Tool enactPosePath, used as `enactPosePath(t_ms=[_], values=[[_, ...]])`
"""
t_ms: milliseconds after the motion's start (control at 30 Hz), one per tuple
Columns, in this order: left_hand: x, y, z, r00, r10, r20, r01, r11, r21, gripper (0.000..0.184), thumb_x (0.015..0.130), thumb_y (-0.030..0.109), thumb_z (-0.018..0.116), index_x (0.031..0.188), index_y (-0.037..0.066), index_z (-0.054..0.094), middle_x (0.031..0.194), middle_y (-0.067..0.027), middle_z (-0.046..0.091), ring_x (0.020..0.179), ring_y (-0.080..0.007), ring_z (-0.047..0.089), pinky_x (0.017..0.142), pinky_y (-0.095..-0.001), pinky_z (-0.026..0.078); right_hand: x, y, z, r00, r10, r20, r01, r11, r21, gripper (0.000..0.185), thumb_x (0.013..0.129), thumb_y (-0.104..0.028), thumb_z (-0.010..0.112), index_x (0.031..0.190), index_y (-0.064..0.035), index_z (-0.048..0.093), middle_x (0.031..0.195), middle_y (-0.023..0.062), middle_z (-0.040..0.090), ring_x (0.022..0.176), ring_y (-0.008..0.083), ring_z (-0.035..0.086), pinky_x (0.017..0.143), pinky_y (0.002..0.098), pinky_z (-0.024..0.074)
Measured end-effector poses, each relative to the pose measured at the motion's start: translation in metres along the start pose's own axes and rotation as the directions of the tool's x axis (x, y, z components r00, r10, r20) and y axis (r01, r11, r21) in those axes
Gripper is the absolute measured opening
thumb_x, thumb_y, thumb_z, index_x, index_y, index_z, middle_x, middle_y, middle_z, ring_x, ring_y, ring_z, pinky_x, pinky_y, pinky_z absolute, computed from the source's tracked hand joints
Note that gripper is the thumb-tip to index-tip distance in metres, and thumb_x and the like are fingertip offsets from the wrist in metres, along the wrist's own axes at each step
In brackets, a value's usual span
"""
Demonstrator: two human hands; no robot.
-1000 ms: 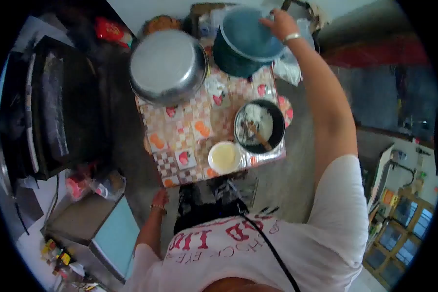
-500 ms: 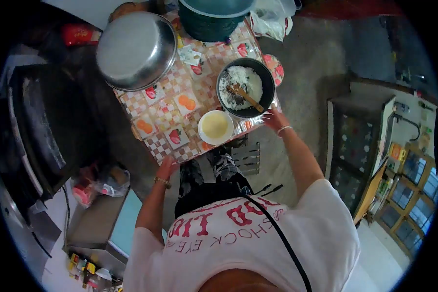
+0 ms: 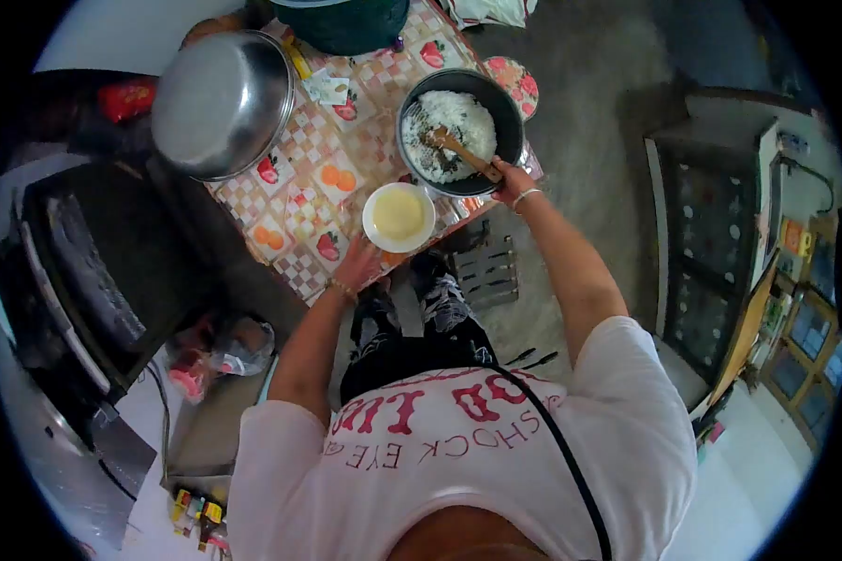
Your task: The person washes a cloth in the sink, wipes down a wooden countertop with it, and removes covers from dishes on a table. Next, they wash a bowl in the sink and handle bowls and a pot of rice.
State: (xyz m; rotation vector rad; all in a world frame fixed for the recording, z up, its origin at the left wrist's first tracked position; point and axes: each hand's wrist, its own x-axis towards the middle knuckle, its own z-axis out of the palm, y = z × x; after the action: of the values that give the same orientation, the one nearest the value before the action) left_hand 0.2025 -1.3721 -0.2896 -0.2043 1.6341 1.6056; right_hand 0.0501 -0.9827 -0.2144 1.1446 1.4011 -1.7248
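Note:
A dark round pot [image 3: 513, 110] stands near the table's right edge, holding white powder [image 3: 468, 117] with darker patches. A wooden spatula [image 3: 463, 152] leans in it, its handle toward me. My right hand [image 3: 509, 181] is at the pot's near rim, with its fingers closed around the end of the spatula handle; the rim partly hides them. Left of the pot sits a white bowl [image 3: 425, 231] of pale yellow liquid [image 3: 399, 215]. Beside the bowl's lower left side, my left hand [image 3: 359, 262] reaches over the table with fingers stretched out, holding nothing.
An upturned metal basin [image 3: 220, 105] lies at the table's left, and a dark green tub [image 3: 355, 26] stands at the back. A checked, fruit-printed cloth [image 3: 299, 220] covers the table. A flowered round stool [image 3: 515, 86] is beyond the right edge; a slatted rack [image 3: 486, 273] is below.
My left hand has moved from the table's front edge up and right to the bowl. My right hand has come from beside the pot's rim onto the spatula handle. The view has shifted.

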Motion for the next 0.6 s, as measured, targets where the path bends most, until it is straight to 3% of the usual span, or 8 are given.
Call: enactPosePath(t_ms=[33,67,200,267,333,467,533,600], values=[[-0.004,0.043,0.011,0.99,-0.138,-0.033,0.126,0.964,-0.235,0.067,0.088,0.02,0.053,0.142,0.02,0.014,0.13,-0.0089,0.043,0.111,-0.0221,0.052,0.083,-0.0331,0.048,-0.005,0.008,-0.01,0.997,-0.034,0.07,0.022,0.986,0.168,0.034,0.085,-0.043,0.057,0.098,-0.0111,0.058,0.08,0.0016,0.062,0.06,0.0142,0.056,0.041,0.0273,0.0415],[-0.004,0.069,0.019,0.961,-0.276,-0.033,0.231,0.859,-0.458,0.068,0.09,0.034,0.053,0.143,0.022,0.012,0.129,-0.0095,0.045,0.111,-0.0233,0.051,0.085,-0.0355,0.045,-0.031,0.006,-0.013,1.0,-0.006,0.027,0.001,0.981,0.194,0.031,0.085,-0.04,0.058,0.097,-0.011,0.058,0.081,0.0008,0.062,0.06,0.0136,0.055,0.041,0.0274,0.0383],[0.021,0.043,0.026,0.963,-0.267,0.048,0.243,0.771,-0.588,0.06,0.091,0.028,0.054,0.14,0.019,0.02,0.132,-0.0095,0.042,0.113,-0.0263,0.05,0.09,-0.0386,0.043,-0.118,0.03,-0.045,0.999,-0.048,-0.02,0.052,0.92,0.389,0.029,0.086,-0.04,0.058,0.093,-0.0111,0.058,0.08,0.0005,0.062,0.06,0.0131,0.055,0.042,0.0265,0.0372],[0.034,0.033,0.034,0.984,-0.171,0.049,0.147,0.625,-0.767,0.051,0.09,0.022,0.055,0.134,0.018,0.029,0.129,-0.0079,0.044,0.114,-0.0265,0.049,0.094,-0.0404,0.042,-0.16,0.052,-0.067,0.984,-0.016,-0.179,0.104,0.863,0.495,0.033,0.083,-0.041,0.061,0.095,-0.0103,0.057,0.084,0.0024,0.06,0.069,0.0162,0.055,0.047,0.0284,0.0397],[0.043,0.026,0.033,0.986,-0.163,0.042,0.139,0.642,-0.754,0.051,0.09,0.023,0.054,0.134,0.017,0.028,0.128,-0.0086,0.045,0.113,-0.0264,0.05,0.094,-0.0406,0.042,-0.182,0.101,-0.115,0.989,-0.051,-0.135,0.114,0.854,0.508,0.032,0.083,-0.04,0.063,0.095,-0.011,0.057,0.085,0.0018,0.06,0.071,0.0159,0.054,0.047,0.0297,0.039],[0.035,0.046,0.042,0.982,-0.189,-0.009,0.117,0.648,-0.753,0.049,0.09,0.027,0.055,0.131,0.014,0.033,0.125,-0.008,0.048,0.112,-0.0246,0.051,0.092,-0.0385,0.044,-0.254,0.197,-0.155,0.932,0.016,-0.362,0.215,0.778,0.59,0.027,0.086,-0.037,0.059,0.094,-0.0114,0.056,0.08,0.0015,0.058,0.068,0.0151,0.053,0.047,0.0297,0.0378],[0.04,0.041,0.032,0.98,-0.2,0.011,0.139,0.645,-0.752,0.047,0.089,0.03,0.057,0.129,0.014,0.038,0.124,-0.0064,0.05,0.112,-0.0229,0.051,0.091,-0.0361,0.045,-0.285,0.249,-0.159,0.883,0.11,-0.457,0.289,0.64,0.712,0.03,0.09,-0.038,0.052,0.093,-0.0091,0.059,0.08,0.002,0.062,0.06,0.0159,0.057,0.04,0.0266,0.0394],[0.05,0.029,0.014,0.964,-0.193,0.185,0.266,0.626,-0.733,0.049,0.09,0.034,0.054,0.13,0.014,0.036,0.121,-0.0099,0.051,0.11,-0.0259,0.052,0.091,-0.0401,0.045,-0.311,0.318,-0.171,0.85,0.175,-0.497,0.325,0.569,0.755,0.031,0.09,-0.038,0.051,0.095,-0.0082,0.058,0.082,0.0038,0.062,0.059,0.017,0.057,0.04,0.0265,0.0402]])
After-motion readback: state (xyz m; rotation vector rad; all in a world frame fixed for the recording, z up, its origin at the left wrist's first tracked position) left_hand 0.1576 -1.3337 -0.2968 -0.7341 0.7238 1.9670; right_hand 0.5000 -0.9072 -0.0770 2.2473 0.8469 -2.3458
